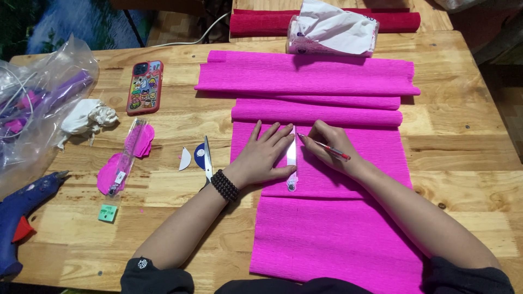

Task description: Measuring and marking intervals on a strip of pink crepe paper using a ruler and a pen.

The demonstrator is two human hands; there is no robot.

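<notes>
Left hand (265, 158) flat, pinning white plastic ruler (292, 152) onto magenta crepe paper sheet (332, 228) on wooden counter (463, 136); right hand (327, 148) right of ruler, gripping red pen (327, 147). Paper likely light, soft, tear-prone; best held flat-palmed.

Bare table (463, 141) is lying open to the right of the pink crepe paper (327, 228). On the left, scissors (207, 159), paper cutouts (192, 158) and a clear ruler (124, 158) are crowding the way, with a glue gun (22, 212) and plastic bag (38, 103) sitting further out. A tissue pack (332, 30) is blocking the far edge.
</notes>
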